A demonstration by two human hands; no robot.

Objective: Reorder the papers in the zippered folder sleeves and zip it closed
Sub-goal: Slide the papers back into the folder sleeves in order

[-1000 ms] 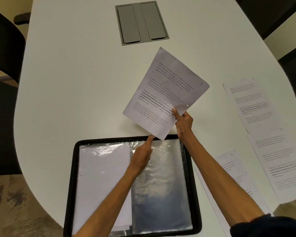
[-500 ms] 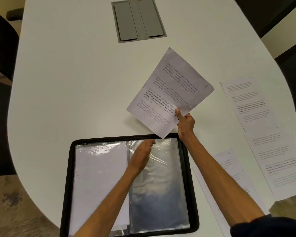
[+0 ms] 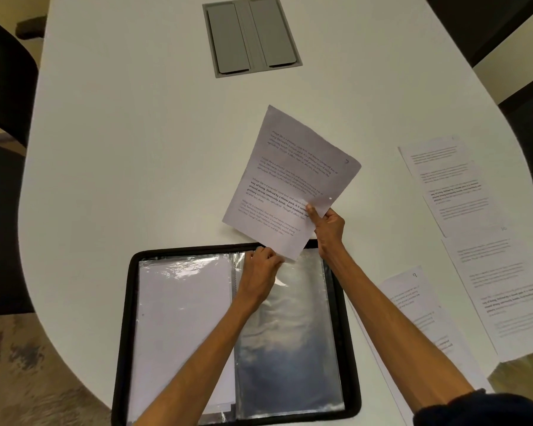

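Folder (image 3: 122,333) lies open flat at the near edge of the tabletop (image 3: 120,149), long sides running toward me. Lots of bare room beyond and to the left, but loose pages (image 3: 443,186) crowd the right edge. Right hand (image 3: 328,226) pinches a printed sheet (image 3: 290,173) above the folder's far rim, its long axis slanting, top pointing away and right. Left hand (image 3: 259,272) is curled at the mouth of the clear sleeve (image 3: 290,339), and I can't tell if it's actually gripping.

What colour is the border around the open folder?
Black. The folder border shows best in the head view, framing the clear sleeves.
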